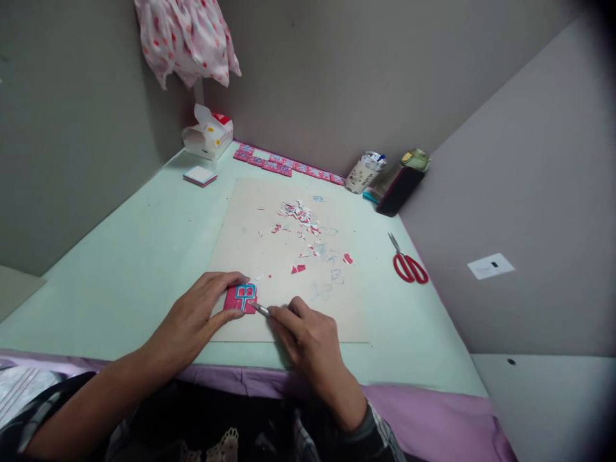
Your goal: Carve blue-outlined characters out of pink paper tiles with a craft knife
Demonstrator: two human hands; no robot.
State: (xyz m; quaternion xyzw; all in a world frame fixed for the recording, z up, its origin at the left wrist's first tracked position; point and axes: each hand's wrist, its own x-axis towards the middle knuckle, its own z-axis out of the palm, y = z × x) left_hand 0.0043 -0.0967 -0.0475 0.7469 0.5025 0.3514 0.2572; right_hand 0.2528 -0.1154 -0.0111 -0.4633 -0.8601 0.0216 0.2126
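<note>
presently, your left hand (197,314) is clamped on the card (244,298), with the thumb at the near edge and the fingers at the far edge. this grip appears chosen to pin the card flat on the board (240,224) and to leave its face and right side open to the blade. the card lies at the board's front left corner, a position that probably suits a close view and a short reach.

your right hand (308,327) is closed round the knife (261,309) like a pen, fingers set forward; such a hold likely gives fine control. the tip is at the blue lines on the card's right half. whether it touches or hovers, you cannot tell from this view.

note that the board probably shields the table (144,256) from the blade. scraps (301,215) lie heaped toward its far end, perhaps pushed there to avoid lifting the card.

other cards (274,159) lie in rows along the rear wall, and a stack (199,175) sits apart, in front of the box (212,136). scissors (407,262) rest right of the board, handles toward you, presumably for easy pickup. the cup (364,172) stands farther back.
</note>
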